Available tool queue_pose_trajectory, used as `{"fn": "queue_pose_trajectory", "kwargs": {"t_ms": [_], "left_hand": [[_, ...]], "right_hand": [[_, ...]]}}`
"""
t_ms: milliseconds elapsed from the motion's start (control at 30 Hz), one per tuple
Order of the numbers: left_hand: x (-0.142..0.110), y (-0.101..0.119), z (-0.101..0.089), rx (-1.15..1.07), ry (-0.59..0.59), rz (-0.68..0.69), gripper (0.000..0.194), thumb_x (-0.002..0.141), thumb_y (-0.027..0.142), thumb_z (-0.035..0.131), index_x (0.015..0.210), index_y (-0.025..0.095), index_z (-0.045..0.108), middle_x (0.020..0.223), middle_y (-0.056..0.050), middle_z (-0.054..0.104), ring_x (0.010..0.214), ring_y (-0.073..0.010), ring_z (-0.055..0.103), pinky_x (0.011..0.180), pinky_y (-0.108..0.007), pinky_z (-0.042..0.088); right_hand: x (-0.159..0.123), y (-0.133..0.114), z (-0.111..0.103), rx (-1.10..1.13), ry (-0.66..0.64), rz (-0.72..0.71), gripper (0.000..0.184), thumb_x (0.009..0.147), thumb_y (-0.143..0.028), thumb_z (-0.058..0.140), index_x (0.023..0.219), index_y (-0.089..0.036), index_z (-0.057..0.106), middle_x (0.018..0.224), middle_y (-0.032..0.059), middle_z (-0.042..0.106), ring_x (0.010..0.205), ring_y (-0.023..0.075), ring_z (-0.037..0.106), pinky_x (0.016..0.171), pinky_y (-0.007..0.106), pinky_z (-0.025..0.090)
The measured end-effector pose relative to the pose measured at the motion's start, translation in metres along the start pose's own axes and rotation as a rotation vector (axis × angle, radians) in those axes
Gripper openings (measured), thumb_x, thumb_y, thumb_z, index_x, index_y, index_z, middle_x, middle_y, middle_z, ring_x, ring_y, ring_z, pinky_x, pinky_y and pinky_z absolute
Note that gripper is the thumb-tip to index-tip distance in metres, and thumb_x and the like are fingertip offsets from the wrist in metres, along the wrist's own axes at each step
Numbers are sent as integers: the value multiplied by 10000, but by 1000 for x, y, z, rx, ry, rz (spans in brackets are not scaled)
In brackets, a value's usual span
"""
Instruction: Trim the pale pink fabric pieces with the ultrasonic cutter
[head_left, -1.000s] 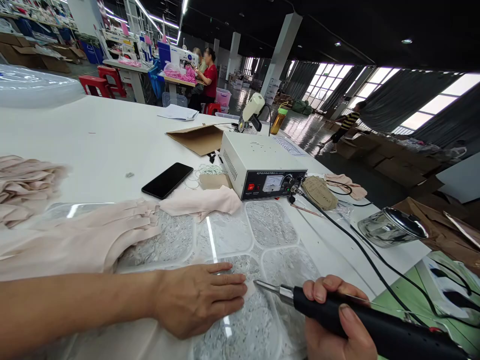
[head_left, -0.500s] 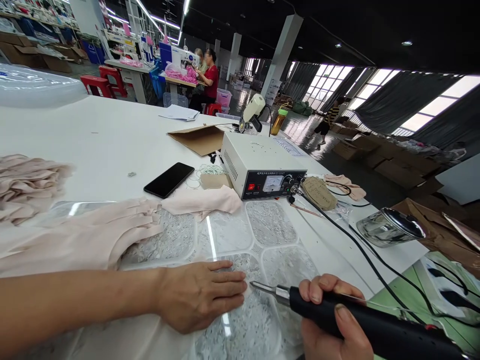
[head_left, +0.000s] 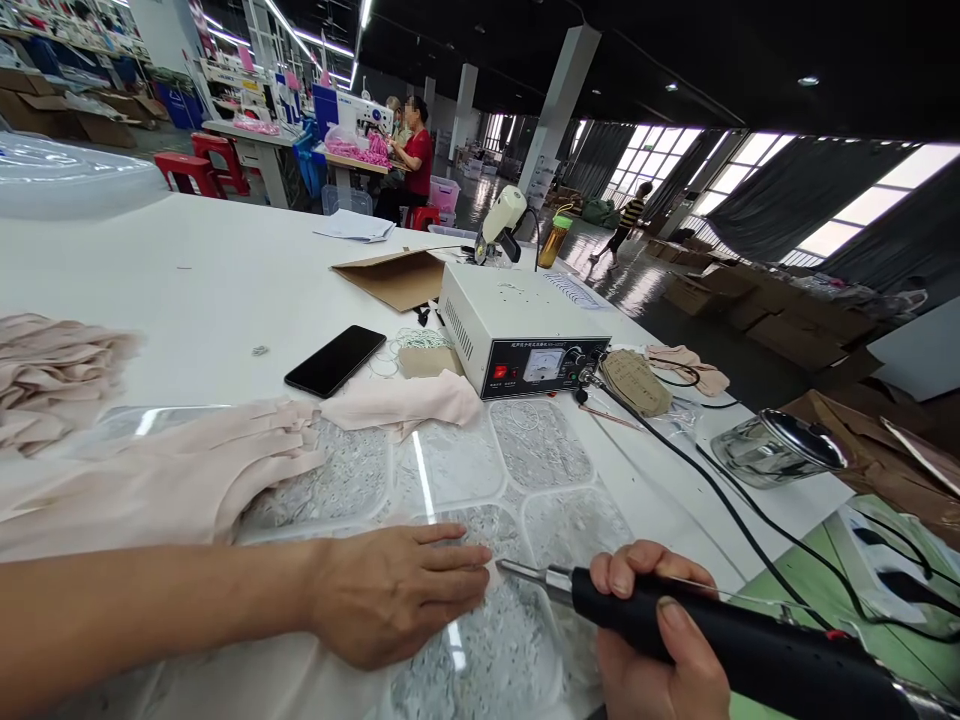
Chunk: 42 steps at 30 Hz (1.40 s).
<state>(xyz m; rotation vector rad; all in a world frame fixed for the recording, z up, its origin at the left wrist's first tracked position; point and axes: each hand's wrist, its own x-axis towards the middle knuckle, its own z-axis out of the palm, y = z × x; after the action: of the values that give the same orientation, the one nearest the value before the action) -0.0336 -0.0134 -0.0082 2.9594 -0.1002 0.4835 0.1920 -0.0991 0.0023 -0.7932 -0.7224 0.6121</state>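
Partly cut off, right hand (head_left: 679, 650) wrapped round black tool (head_left: 757, 642); left hand (head_left: 397, 597) flat, slightly spread, palm hidden.

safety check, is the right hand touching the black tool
Touching: the head view shows the right hand wrapped around the black tool.

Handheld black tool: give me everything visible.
The black tool has a smooth, plastic-looking body, tapered metallic tip, shiny collar and small red part near the rear. The right grip holds it aslant, thumb against the body. Its tip points toward the left grip; contact with the patterned surface is unclear. The rear runs out of frame.
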Motion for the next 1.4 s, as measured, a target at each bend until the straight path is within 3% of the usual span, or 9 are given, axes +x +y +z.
{"fn": "queue_pose_trajectory", "kwargs": {"t_ms": [200,600,867,1133,1400], "left_hand": [[-1,0,1,-14,-2,-9,393,969,159,399,1310,39,554,1327,-165,602,1336,-259,469,1156,-400,333],[0,0,0,0,23,6,392,951,150,421,1295,26,561,1283,-168,631,1307,-257,498,1146,-388,349],[1,0,-1,-9,48,7,380,948,142,414,1280,31,562,1284,-161,629,1291,-257,507,1137,-390,346],[1,0,-1,19,6,20,382,954,157,398,1270,26,568,1327,-159,601,1300,-262,490,1136,-391,334],[0,-1,-1,23,-6,22,391,956,157,393,1284,26,561,1323,-169,602,1314,-267,483,1132,-405,351]], "right_hand": [[-1,0,-1,11,42,12,80,733,-242,616,795,-201,588,729,-14,543,564,109,522,530,287,485],[-3,-2,8,5,-35,14,72,756,-252,633,784,-203,590,730,-16,542,547,109,533,519,297,496],[-1,-2,7,9,-16,49,111,738,-253,674,784,-215,580,730,-25,548,569,118,548,549,310,510],[-6,-13,-3,4,-3,116,135,718,-266,680,773,-231,562,702,-35,495,560,123,514,525,308,476],[-9,-13,0,-31,-7,95,139,731,-290,690,758,-225,570,694,-32,512,552,117,528,524,298,493]]}}
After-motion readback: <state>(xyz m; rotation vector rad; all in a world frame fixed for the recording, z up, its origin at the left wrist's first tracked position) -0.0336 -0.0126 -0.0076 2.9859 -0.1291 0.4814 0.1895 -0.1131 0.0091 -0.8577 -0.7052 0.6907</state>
